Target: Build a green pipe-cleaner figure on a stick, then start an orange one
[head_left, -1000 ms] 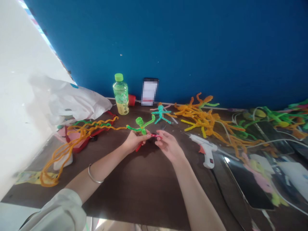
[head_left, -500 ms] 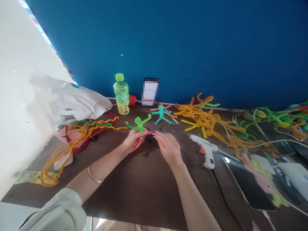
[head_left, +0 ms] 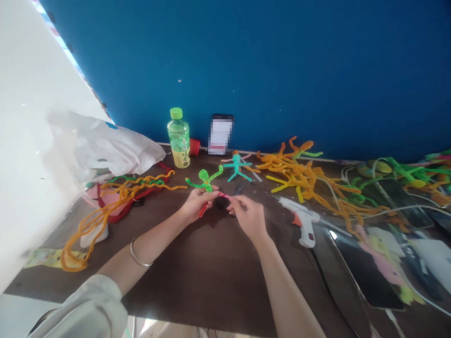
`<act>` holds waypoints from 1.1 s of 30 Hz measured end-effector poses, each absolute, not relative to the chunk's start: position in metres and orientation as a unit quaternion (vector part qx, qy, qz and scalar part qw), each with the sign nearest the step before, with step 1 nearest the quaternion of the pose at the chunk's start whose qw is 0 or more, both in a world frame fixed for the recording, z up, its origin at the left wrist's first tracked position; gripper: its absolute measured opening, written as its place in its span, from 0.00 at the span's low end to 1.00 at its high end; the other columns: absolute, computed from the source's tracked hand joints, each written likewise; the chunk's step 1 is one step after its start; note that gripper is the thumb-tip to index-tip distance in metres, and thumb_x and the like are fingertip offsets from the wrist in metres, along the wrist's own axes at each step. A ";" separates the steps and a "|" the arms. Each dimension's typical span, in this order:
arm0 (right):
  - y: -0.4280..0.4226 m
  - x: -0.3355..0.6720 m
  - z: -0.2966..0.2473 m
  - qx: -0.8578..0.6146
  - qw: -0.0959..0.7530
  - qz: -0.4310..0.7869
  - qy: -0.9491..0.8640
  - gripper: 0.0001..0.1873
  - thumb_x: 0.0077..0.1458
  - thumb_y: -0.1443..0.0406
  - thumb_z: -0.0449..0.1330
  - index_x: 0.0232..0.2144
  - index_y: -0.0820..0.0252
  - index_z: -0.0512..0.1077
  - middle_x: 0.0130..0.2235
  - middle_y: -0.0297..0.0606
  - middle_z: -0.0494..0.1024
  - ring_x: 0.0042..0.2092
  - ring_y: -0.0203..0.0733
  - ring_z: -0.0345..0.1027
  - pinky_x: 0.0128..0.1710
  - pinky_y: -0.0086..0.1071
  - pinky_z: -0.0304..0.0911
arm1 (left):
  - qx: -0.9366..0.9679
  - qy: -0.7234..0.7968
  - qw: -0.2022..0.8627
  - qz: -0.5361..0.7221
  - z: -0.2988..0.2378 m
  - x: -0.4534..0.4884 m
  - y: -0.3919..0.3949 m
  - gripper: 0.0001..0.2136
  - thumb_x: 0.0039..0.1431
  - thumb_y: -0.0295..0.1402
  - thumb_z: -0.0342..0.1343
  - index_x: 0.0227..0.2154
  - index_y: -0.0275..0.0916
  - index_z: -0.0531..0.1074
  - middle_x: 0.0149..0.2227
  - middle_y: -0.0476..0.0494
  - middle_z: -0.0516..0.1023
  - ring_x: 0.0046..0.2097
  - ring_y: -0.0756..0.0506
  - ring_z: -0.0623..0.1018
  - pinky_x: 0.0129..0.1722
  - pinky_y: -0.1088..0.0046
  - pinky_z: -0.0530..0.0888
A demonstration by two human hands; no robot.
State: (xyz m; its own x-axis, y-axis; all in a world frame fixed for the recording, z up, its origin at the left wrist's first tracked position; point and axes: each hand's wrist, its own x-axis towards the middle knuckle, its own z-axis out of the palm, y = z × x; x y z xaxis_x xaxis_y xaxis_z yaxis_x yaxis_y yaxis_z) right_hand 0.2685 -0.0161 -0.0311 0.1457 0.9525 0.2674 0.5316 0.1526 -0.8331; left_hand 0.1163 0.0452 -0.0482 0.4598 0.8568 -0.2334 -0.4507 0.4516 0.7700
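Observation:
My left hand [head_left: 196, 205] is closed around the lower part of a green pipe-cleaner figure [head_left: 205, 179] whose arms and looped head stick up above my fingers. A red pipe cleaner [head_left: 203, 210] runs from under that hand across to my right hand [head_left: 247, 214], which pinches its pink-red end [head_left: 223, 195] beside the figure. Both hands hover just above the dark brown table [head_left: 211, 272]. A small black object [head_left: 222, 203] lies between my hands.
A green-capped drink bottle [head_left: 179, 138], a phone [head_left: 220, 134] and a teal pipe-cleaner figure [head_left: 236, 166] stand near the blue wall. Orange pipe cleaners lie left [head_left: 105, 206] and right [head_left: 299, 176]. A white glue gun [head_left: 301, 218] lies right of my hands. A white plastic bag [head_left: 105, 148] sits left.
My hands have shifted slightly; the right hand's pinch on the red pipe cleaner moved closer to the green figure, which has tilted a little.

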 end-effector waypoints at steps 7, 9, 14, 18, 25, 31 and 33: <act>-0.012 0.270 -0.028 -0.602 0.444 0.479 -0.459 0.20 0.48 0.50 0.54 0.20 0.61 0.66 0.12 0.30 0.67 0.12 0.31 0.57 0.12 0.23 0.51 | 0.364 0.318 0.764 0.427 -0.050 0.118 0.044 0.17 0.40 0.34 0.64 0.35 0.31 0.73 0.15 0.53 0.66 0.18 0.58 0.61 0.19 0.81 0.56; -0.012 0.270 -0.029 -0.591 0.440 0.531 -0.419 0.20 0.47 0.50 0.56 0.19 0.61 0.63 0.10 0.28 0.65 0.10 0.28 0.52 0.10 0.22 0.45 | 0.376 0.324 0.755 0.429 -0.049 0.118 0.044 0.17 0.40 0.35 0.64 0.34 0.31 0.74 0.19 0.49 0.70 0.19 0.58 0.61 0.20 0.80 0.57; -0.012 0.274 -0.026 -0.510 0.433 0.680 -0.299 0.17 0.46 0.57 0.58 0.16 0.61 0.60 0.07 0.23 0.56 0.09 0.24 0.41 0.10 0.20 0.39 | 0.446 0.326 0.721 0.419 -0.049 0.116 0.044 0.14 0.42 0.37 0.62 0.29 0.31 0.75 0.19 0.48 0.70 0.20 0.58 0.62 0.20 0.80 0.57; -0.011 0.281 -0.022 -0.423 0.410 0.778 -0.218 0.15 0.48 0.63 0.56 0.15 0.61 0.59 0.06 0.18 0.49 0.09 0.22 0.34 0.10 0.20 0.39 | 0.519 0.335 0.687 0.382 -0.050 0.113 0.043 0.13 0.46 0.39 0.59 0.25 0.30 0.75 0.14 0.53 0.63 0.16 0.59 0.57 0.16 0.79 0.51; -0.008 0.278 -0.021 -0.345 0.434 0.813 -0.178 0.17 0.53 0.65 0.51 0.14 0.61 0.58 0.06 0.19 0.48 0.08 0.23 0.32 0.10 0.20 0.41 | 0.347 0.277 0.792 0.420 -0.046 0.115 0.043 0.14 0.44 0.36 0.62 0.32 0.32 0.74 0.25 0.47 0.73 0.24 0.56 0.69 0.25 0.80 0.65; -0.004 0.268 -0.035 -0.474 0.639 0.550 -0.252 0.15 0.52 0.56 0.52 0.21 0.60 0.65 0.14 0.26 0.62 0.15 0.29 0.53 0.17 0.26 0.54 | 0.295 0.279 0.790 0.460 -0.048 0.117 0.044 0.12 0.41 0.28 0.63 0.32 0.35 0.73 0.28 0.48 0.76 0.33 0.51 0.75 0.40 0.70 0.70; -0.006 0.264 -0.038 -0.548 0.649 0.397 -0.348 0.13 0.51 0.56 0.54 0.25 0.60 0.67 0.21 0.31 0.69 0.22 0.33 0.62 0.23 0.28 0.59 | 0.291 0.286 0.776 0.481 -0.049 0.118 0.043 0.10 0.41 0.27 0.63 0.30 0.35 0.74 0.27 0.49 0.76 0.32 0.52 0.75 0.40 0.73 0.69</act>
